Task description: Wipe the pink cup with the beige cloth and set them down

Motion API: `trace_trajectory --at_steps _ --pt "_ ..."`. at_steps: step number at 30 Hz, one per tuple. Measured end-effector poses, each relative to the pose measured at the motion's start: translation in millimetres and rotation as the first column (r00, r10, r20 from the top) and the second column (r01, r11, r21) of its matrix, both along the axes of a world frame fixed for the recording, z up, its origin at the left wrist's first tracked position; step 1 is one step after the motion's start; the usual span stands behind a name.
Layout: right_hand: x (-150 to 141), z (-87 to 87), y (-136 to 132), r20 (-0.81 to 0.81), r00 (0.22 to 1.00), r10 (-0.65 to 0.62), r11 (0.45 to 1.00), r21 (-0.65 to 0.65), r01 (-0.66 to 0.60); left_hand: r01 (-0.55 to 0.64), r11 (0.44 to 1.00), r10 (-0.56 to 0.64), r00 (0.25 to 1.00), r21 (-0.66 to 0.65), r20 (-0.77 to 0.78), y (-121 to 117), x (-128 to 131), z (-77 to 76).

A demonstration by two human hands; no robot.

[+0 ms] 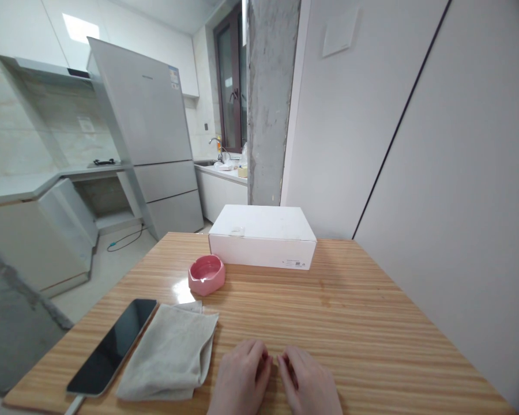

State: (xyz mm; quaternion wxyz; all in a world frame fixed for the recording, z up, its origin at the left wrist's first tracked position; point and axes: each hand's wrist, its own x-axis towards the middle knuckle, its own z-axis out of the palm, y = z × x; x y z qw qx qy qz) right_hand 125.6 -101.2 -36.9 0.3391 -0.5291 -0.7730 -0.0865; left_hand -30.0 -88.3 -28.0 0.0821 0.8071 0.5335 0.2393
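Both of my hands rest on the wooden table [372, 323] near its front edge, fingertips nearly touching each other. My left hand [241, 377] lies palm down with its fingers curled under and nothing visible in them. My right hand [308, 381] lies the same way, fingers bent inward. A folded beige cloth [169, 353] lies just left of my left hand. Beside the cloth, a dark phone [112, 347] lies flat by the table's left edge. A pink bowl [206, 274] stands further back, in front of a white box [263, 236].
A white wall runs along the table's right side. Beyond the table's left edge the floor drops away to a kitchen with a grey fridge [155, 144], counters and a sink [218, 155]. A concrete pillar [270, 98] stands behind the box.
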Motion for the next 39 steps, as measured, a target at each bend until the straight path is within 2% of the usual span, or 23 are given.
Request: trace_trajectory --at_steps 25,32,34,36,37,39 --pt "-0.9 -0.3 0.3 0.008 1.0 -0.009 1.0 0.001 0.009 -0.005 1.0 0.005 1.0 -0.02 0.017 -2.5 -1.2 5.4" --pt "0.0 -1.8 0.0 0.001 1.0 -0.001 1.0 -0.003 0.001 0.006 0.997 -0.006 1.0 -0.083 0.004 0.0 2.2 2.6" --pt "-0.3 -1.8 -0.4 -0.008 1.0 0.002 1.0 -0.014 -0.002 0.003 0.989 0.0 1.0 -0.146 0.019 -4.6 2.5 8.9" --pt "-0.5 -1.6 -0.8 -0.018 1.0 0.007 0.999 -0.034 -0.008 0.033 0.971 -0.016 0.997 -0.237 0.072 -9.0 -3.3 24.5" --pt "-0.5 -1.5 -1.0 -0.022 1.0 0.01 0.999 -0.044 -0.011 0.075 0.957 -0.043 0.992 -0.281 0.116 -8.9 -9.6 35.3" --pt "-0.3 -1.5 -1.1 -0.031 0.999 0.013 0.998 -0.055 -0.014 0.241 0.913 -0.169 0.958 -0.329 0.232 0.9 -29.1 58.5"
